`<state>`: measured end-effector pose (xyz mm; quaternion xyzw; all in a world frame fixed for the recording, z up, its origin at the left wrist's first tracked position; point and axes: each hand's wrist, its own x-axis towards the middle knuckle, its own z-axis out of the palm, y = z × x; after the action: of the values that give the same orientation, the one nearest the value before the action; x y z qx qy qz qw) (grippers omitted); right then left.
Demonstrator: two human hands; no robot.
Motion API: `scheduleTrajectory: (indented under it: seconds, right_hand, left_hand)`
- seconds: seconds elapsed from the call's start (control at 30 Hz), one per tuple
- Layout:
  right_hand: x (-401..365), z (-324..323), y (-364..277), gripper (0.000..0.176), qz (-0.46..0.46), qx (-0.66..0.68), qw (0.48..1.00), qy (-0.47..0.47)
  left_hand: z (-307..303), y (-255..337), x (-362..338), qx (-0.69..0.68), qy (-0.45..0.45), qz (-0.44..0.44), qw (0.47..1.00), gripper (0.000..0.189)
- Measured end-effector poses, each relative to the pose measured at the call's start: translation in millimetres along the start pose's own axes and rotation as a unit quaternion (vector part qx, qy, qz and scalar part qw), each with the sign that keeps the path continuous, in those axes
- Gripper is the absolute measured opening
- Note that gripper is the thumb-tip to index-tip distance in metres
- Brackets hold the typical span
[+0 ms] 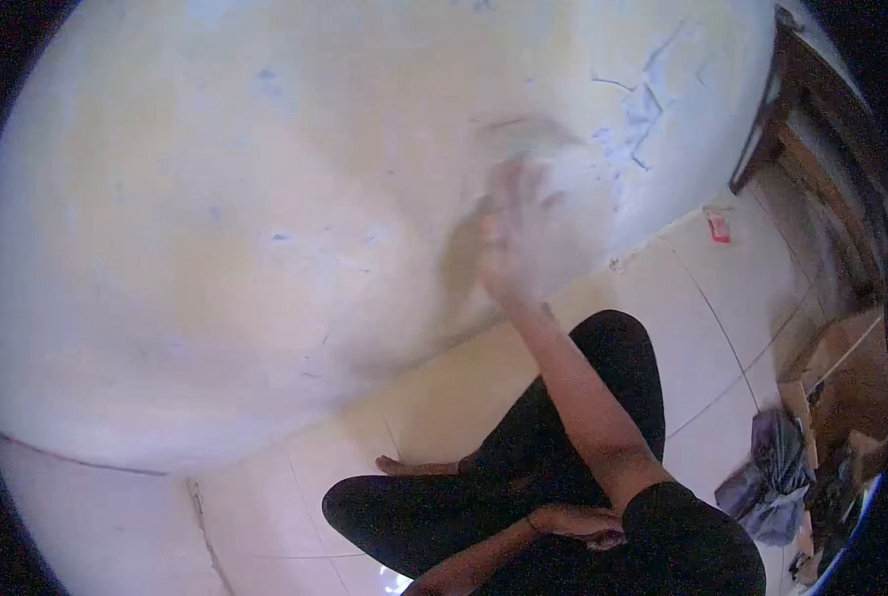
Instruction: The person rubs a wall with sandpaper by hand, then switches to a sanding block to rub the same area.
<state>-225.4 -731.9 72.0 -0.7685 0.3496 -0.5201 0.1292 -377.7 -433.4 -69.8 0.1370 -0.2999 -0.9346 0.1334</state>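
Observation:
My right hand [518,223] is raised to the pale, stained wall [215,199], smeared by motion, with its shadow close on its left. A blurred dark arc crosses the wall just past the fingertips; whether the hand holds something I cannot tell. To the right of it the paint is cracked and flaking [641,114]. My left hand [578,523] rests low in my lap, close to the right sleeve [687,526]. Its fingers are curled in, and their inner side is hidden.
I sit with bent legs in dark trousers [533,437] on a tiled floor [702,368]. A small red and white packet [718,225] lies near the wall. At the right are a dark plastic bag [770,477], a cardboard box [851,368] and dark wooden furniture [767,109].

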Motion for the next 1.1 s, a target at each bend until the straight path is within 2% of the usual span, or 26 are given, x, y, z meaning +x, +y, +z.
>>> scheduleTrajectory:
  seconds: [0.07,0.1,0.2,0.27,0.37,0.47,0.5,0.57,0.63,0.67,0.77,0.83,0.87,0.97,1.03,1.1]
  right_hand:
    - [-1.0,7.7,-13.0,0.066,0.061,0.091,0.991,0.082]
    - [-2.9,8.1,-17.4,0.066,0.09,0.132,0.98,0.118]
    - [-52.1,25.5,-40.1,0.062,-0.075,0.02,0.994,-0.072]
    - [-59.4,30.0,-52.7,0.062,-0.077,0.012,0.994,-0.073]
    - [-32.3,27.0,-93.9,0.064,-0.112,-0.018,0.992,-0.064]
    - [-10.3,18.4,-138.5,0.064,-0.155,-0.025,0.984,-0.08]
    - [-8.5,19.0,-146.5,0.063,-0.167,-0.018,0.982,-0.088]
    - [-35.0,47.1,-125.2,0.063,-0.245,-0.103,0.961,-0.074]
    - [-88.0,79.9,-83.7,0.066,-0.227,-0.128,0.961,-0.095]
    - [-113.3,86.0,-66.9,0.067,-0.171,-0.111,0.97,-0.131]
    - [-109.7,82.9,-79.9,0.071,-0.134,-0.076,0.979,-0.134]
    - [-69.3,61.3,-117.3,0.071,-0.119,-0.033,0.984,-0.128]
    - [-42.1,40.8,-143.8,0.07,-0.142,-0.04,0.981,-0.125]
    - [-10.4,31.4,-169.3,0.068,-0.179,-0.061,0.978,-0.089]
    - [-19.2,43.0,-157.4,0.067,-0.201,-0.068,0.974,-0.079]
    - [-67.6,83.3,-105.7,0.067,-0.224,-0.07,0.967,-0.094]
  left_hand:
    - [4.9,1.6,2.7,-0.053,0.008,-0.004,0.999,0.033]
    - [5.8,2.9,4.2,-0.038,-0.005,0.003,0.999,0.033]
    - [18.3,35.2,-6.4,0.009,-0.039,0.03,0.999,0.034]
    - [14.9,27.3,-9.0,0.03,-0.054,0.058,0.996,0.035]
    - [13.9,12.9,-2.1,-0.024,-0.022,0.057,0.998,0.035]
    - [18.3,30.8,-13.8,0.065,-0.058,0.082,0.993,0.034]
    - [18.3,30.4,-10.8,0.053,-0.059,0.09,0.993,0.034]
    - [17.1,20.7,-8.6,0.028,-0.055,0.099,0.993,0.034]
    - [9.6,7.1,-0.4,0.048,-0.037,0.08,0.995,0.034]
    - [4.4,5.3,1.2,0.059,-0.026,0.07,0.995,0.034]
    - [19.0,13.4,-8.0,0.049,-0.015,0.103,0.993,0.032]
    - [7.2,6.0,-1.9,0.056,-0.082,0.124,0.987,0.032]
    - [2.3,2.3,1.5,0.061,-0.116,0.132,0.983,0.032]
    - [6.3,3.8,-2.8,0.092,-0.083,0.126,0.984,0.031]
    - [13.7,11.0,-8.3,0.094,-0.05,0.11,0.988,0.032]
    - [12.2,14.2,-10.3,0.104,-0.044,0.098,0.989,0.033]
